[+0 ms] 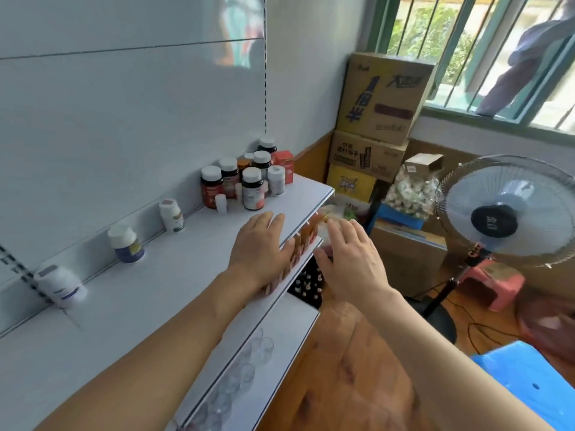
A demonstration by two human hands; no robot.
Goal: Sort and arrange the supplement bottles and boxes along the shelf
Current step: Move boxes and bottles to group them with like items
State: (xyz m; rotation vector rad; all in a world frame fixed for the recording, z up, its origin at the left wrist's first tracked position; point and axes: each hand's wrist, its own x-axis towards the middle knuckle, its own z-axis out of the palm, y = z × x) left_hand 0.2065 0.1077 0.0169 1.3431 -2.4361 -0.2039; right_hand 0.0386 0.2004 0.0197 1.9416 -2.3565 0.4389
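A white shelf (pixel 149 293) runs from lower left to upper right. Three white bottles stand apart along its back wall: one (pixel 60 286) at the left, one (pixel 126 244) further along, one (pixel 171 215) near the middle. At the far right end a cluster of several dark and white bottles (pixel 236 185) stands beside a red box (pixel 284 166). My left hand (pixel 259 247) lies flat with straight fingers on the shelf's front edge, short of the cluster. My right hand (pixel 348 259) hovers open just off the shelf edge, holding nothing.
A lower shelf (pixel 273 337) holds clear cups (pixel 249 365) and small dark bottles (pixel 306 283). Stacked cardboard boxes (pixel 376 119) fill the corner. A standing fan (pixel 504 213), a pink stool (pixel 494 281) and a blue stool (pixel 529 377) stand on the wooden floor at right.
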